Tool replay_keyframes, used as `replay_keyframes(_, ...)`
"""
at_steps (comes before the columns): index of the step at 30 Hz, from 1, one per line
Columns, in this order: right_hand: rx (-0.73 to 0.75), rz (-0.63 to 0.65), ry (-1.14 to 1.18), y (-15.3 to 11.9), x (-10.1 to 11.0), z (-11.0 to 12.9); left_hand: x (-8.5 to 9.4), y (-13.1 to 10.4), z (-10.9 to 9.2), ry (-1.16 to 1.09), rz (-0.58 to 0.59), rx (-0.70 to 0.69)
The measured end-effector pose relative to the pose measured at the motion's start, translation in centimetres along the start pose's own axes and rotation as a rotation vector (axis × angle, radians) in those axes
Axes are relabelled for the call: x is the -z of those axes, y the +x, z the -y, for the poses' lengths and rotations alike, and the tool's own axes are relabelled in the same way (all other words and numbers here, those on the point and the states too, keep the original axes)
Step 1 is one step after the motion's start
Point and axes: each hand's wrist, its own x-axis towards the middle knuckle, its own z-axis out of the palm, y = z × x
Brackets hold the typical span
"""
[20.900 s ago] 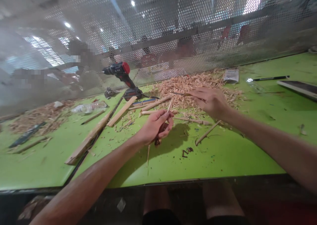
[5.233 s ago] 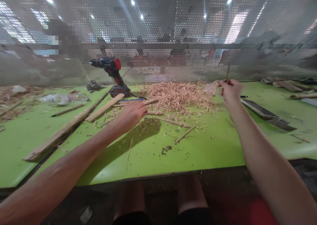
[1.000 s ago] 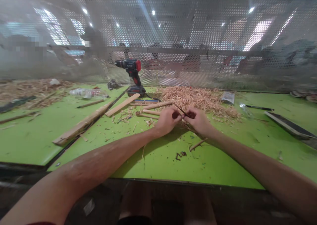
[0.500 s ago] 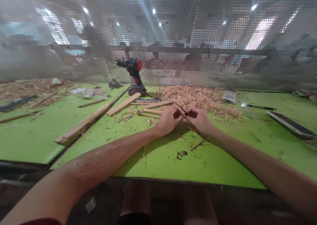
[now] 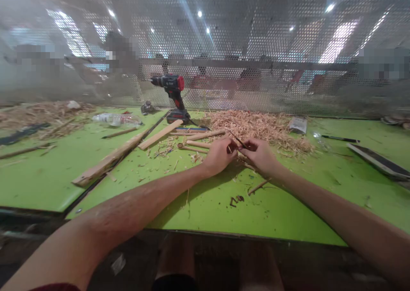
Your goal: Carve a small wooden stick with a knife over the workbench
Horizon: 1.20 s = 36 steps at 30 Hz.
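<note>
Near the middle of the green table (image 5: pixel 198 205), my left hand (image 5: pixel 221 155) has its fingers curled in a pinch; what lies between them is too small to make out. Close beside it on the right, my right hand (image 5: pixel 260 155) is closed on a thin dark strip (image 5: pixel 237 138), which slants up and left from the fingertips. Both hands are low over the table, fingertips almost touching. Wooden sticks (image 5: pixel 198 144) lie just left of my left hand. Below the hands are a short stick (image 5: pixel 259 186) and small dark curled bits (image 5: pixel 237 201).
A cordless drill (image 5: pixel 174 97) stands behind the hands, near a flat wood strip (image 5: pixel 162 134) and a long wooden piece (image 5: pixel 105 161). Shavings (image 5: pixel 253 124) are heaped before a perforated screen (image 5: pixel 224 39). A plastic bottle (image 5: pixel 115 120) lies left, a dark flat device (image 5: pixel 381 158) right.
The dark strip and my right fingertips have shifted very slightly. Both hands otherwise keep nearly the same place and closed shape.
</note>
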Motion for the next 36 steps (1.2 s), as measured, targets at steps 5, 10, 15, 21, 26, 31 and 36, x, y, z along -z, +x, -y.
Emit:
replay_keyframes(5,-0.01,-0.008,-0.02,0.02,0.03,-0.26,-0.15,-0.02,0.17,0.079,-0.017,0.02)
replay_keyframes(10,-0.018,0.02,-0.008,-0.04,-0.03,-0.5,-0.31,0.01,0.04,0.114,-0.012,0.069)
replay_keyframes(15,-0.027,0.035,0.021,-0.14,-0.19,-0.38,-0.14,0.0,-0.25,0.101,0.0,0.094)
replay_keyframes(21,-0.004,0.019,0.051,-0.19,-0.28,-0.21,-0.18,-0.19,-0.08,0.091,0.004,0.006)
replay_keyframes(26,-0.039,-0.001,0.065,-0.33,-0.43,-0.32,-0.42,-0.21,0.31,0.102,-0.01,0.004)
replay_keyframes(31,-0.049,-0.023,0.057,-0.34,-0.45,-0.29,-0.25,-0.27,0.31,0.115,-0.009,0.006)
replay_keyframes(36,-0.056,-0.001,0.079,-0.32,-0.54,-0.33,-0.26,-0.33,0.11,0.12,-0.012,0.017)
